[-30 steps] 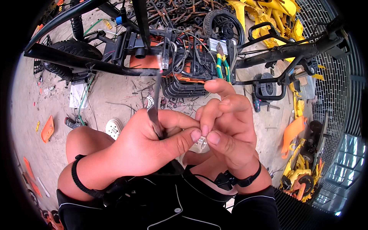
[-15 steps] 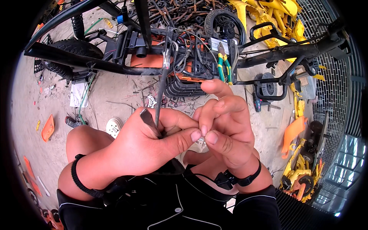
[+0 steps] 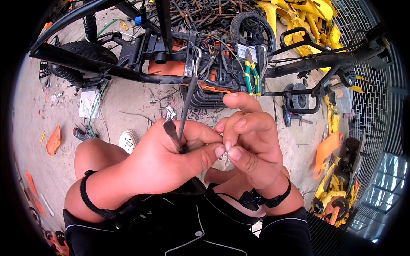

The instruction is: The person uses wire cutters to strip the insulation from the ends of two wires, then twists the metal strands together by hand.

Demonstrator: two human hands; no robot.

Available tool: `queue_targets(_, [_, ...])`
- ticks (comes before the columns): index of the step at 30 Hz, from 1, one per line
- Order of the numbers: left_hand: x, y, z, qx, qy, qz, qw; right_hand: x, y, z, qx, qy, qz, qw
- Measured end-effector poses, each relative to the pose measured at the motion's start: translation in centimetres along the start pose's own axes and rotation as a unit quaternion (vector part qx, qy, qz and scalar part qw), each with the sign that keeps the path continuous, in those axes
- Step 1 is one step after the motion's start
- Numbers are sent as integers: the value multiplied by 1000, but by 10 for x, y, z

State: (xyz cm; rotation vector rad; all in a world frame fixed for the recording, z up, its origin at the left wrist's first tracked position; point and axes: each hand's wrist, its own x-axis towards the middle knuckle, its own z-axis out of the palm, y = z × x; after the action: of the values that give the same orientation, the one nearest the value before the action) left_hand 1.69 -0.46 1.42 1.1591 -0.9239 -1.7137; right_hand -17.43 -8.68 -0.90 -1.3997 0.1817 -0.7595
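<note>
Left hand: the left hand (image 3: 162,160) is curled around a dark cable (image 3: 188,102) and a flat metal strip (image 3: 171,129), thumb and forefinger pressed together at the tips.
Right hand: the right hand (image 3: 258,147) has its thumb and forefinger pinched against the left fingertips, other fingers raised; I cannot tell what, if anything, it grips.
Cable: slants up and away out of the left fist, thin pale strands at its far end, which overlaps the frame in view.
Metal strip: juts from the fist just beside the cable, its broad end uppermost.
Wrists: a black band on each.
Foot: a white clog (image 3: 128,141) on the concrete, left of the hands.
Frame: a black tubular vehicle frame (image 3: 115,74) beyond both hands, tangled with wiring.
Pliers: pliers with green-and-yellow handles (image 3: 252,77) lie on the frame, jaws pointing away.
Far side: a spoked wheel (image 3: 235,27) and yellow body panels (image 3: 316,15).
</note>
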Motion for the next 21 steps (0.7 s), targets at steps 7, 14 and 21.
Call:
queue_targets(7, [0, 1, 1, -11, -3, -1, 1000, -2, 3, 1, 44, 14, 14, 999])
queue_targets(14, [2, -3, 1, 7, -4, 10, 1000, 1, 6, 2, 97, 38, 0, 995])
queue_targets(21, [2, 1, 2, -5, -10, -10, 1000, 0, 7, 1, 98, 39, -1, 994])
